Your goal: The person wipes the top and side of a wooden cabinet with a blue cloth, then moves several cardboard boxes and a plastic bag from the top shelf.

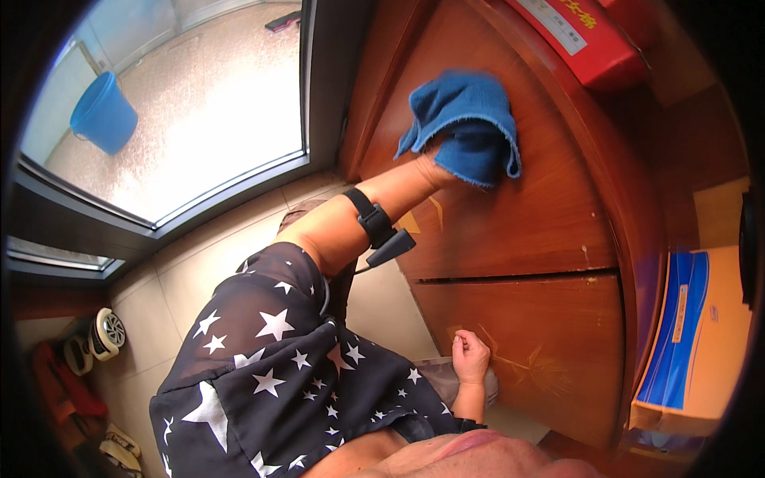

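A blue terry cloth [472, 98] drapes over my left hand [438, 156] and lies against the upper reddish-brown wooden cabinet door [538, 221]. The cloth hides most of that hand's fingers. A black strap [373, 218] with a dark device circles my left forearm. Lower down, my right hand [470, 357] has its fingers curled in, with nothing visible in them. It is in front of the lower wooden door [556, 322], which bears a pale plant-like pattern. Whether the right hand touches this door, I cannot tell. A dark gap separates the two doors.
Left of the cabinet stands a dark-framed glass door [233, 200], with a blue bucket [104, 116] beyond it. A red box [588, 45] and an orange-and-blue box [687, 334] sit at the right. A white-and-black wheeled device [107, 334] is on the tiled floor [143, 310].
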Tool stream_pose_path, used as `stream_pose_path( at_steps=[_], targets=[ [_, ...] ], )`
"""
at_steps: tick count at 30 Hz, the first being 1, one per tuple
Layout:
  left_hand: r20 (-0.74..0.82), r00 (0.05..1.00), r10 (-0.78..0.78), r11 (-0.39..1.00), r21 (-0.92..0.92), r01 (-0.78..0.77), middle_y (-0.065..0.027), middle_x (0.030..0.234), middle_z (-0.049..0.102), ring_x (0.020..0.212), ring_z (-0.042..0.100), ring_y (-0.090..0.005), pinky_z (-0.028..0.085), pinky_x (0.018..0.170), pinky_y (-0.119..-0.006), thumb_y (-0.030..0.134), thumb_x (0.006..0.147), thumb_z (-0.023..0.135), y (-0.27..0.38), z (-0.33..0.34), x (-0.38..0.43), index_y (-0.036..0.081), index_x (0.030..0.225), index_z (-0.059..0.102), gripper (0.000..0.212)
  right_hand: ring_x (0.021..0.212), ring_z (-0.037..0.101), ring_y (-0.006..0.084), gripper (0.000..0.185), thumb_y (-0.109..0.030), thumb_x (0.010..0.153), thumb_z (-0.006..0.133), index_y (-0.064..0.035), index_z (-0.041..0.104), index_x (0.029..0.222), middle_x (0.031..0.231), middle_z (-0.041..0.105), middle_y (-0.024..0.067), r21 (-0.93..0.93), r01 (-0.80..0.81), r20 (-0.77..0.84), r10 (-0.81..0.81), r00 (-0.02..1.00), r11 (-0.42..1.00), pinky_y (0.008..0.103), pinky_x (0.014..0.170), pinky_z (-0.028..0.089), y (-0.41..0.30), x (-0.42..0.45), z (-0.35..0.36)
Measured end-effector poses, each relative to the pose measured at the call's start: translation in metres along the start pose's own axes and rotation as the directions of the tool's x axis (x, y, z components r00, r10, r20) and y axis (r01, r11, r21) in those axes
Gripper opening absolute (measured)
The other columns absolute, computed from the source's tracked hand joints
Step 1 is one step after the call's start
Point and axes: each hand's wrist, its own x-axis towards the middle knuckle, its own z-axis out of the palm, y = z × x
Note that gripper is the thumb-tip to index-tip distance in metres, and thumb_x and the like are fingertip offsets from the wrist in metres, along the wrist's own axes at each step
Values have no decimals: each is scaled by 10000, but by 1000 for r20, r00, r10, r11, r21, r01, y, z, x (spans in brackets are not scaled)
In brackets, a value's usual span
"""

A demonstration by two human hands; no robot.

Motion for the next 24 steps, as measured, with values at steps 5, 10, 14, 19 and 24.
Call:
stream_pose_path(
  at_steps=[5, 10, 14, 19, 24],
  targets=[
    [-167, 974, 155, 726, 688, 3, -193, 1233, 587, 1184, 520, -359, 377, 1066, -445, 305, 884, 570, -61, -24, 16, 69, 1182, 605, 381, 636, 676, 234, 87, -76, 837, 661, -26, 686, 904, 727, 673, 140, 29, -93, 2, 93, 996, 995, 337, 608, 531, -4, -3, -6],
    [-146, 989, -36, 686, 716, 131, -207, 1226, 603, 1134, 552, -396, 375, 1030, -522, 257, 831, 581, -73, -49, -1, 63, 1126, 652, 360, 598, 635, 165, 76, -65, 846, 653, -13, 684, 891, 683, 651, 100, 54, -137, 18, 136, 991, 989, 295, 587, 510, 21, -26, -2],
    [-147, 988, -56, 810, 572, 131, -214, 1325, 553, 1215, 502, -417, 346, 1075, -495, 308, 802, 628, -93, -39, -20, 62, 1215, 626, 480, 577, 605, 123, 64, -60, 853, 651, -12, 683, 883, 653, 637, 68, -4, -160, 41, 160, 986, 987, 276, 573, 498, 35, -27, -2],
    [-232, 973, 15, 908, 411, 84, -211, 1297, 574, 1211, 506, -418, 355, 1076, -474, 354, 735, 713, -69, -53, -8, 76, 1254, 606, 598, 594, 650, 217, 62, -84, 834, 664, -40, 687, 870, 674, 655, 127, 9, -246, 74, 245, 967, 969, 330, 599, 515, 37, -32, -9],
    [-227, 974, -1, 933, 350, 82, -223, 1323, 541, 1229, 480, -427, 325, 1101, -465, 305, 728, 733, -66, -60, -22, 70, 1295, 565, 636, 596, 652, 222, 59, -86, 832, 663, -40, 685, 862, 670, 657, 126, 9, -243, 112, 241, 964, 970, 334, 605, 518, 44, -27, -12]
  ],
)
